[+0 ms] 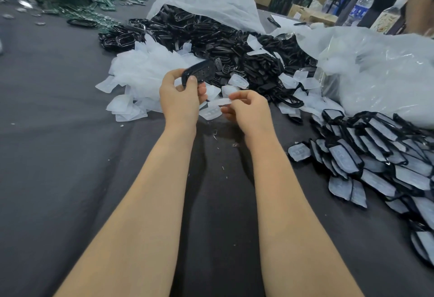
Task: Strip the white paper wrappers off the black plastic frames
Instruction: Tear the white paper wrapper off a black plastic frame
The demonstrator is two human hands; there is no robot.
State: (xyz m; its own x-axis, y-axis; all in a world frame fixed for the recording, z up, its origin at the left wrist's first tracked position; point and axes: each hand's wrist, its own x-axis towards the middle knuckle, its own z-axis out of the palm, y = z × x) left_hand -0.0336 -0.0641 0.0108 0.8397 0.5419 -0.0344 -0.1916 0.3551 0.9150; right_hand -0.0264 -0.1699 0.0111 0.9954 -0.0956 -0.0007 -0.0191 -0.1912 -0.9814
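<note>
Your left hand (180, 95) grips black frame (199, 72), right hand (246, 108) pinches loose wrapper (218, 102). Flick wrapper onto white pile (145, 68), 10 o'clock; keep frame steady.

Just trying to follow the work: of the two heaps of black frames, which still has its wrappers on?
The heap on the right: white paper covers each frame's face. The far heap in the middle is bare black.

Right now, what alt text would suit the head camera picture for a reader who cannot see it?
A person's left hand grips a bare black frame while the right hand pinches a white wrapper beside it, above a grey table. Behind lie a heap of stripped frames and loose wrappers; wrapped frames are stacked at right.
</note>
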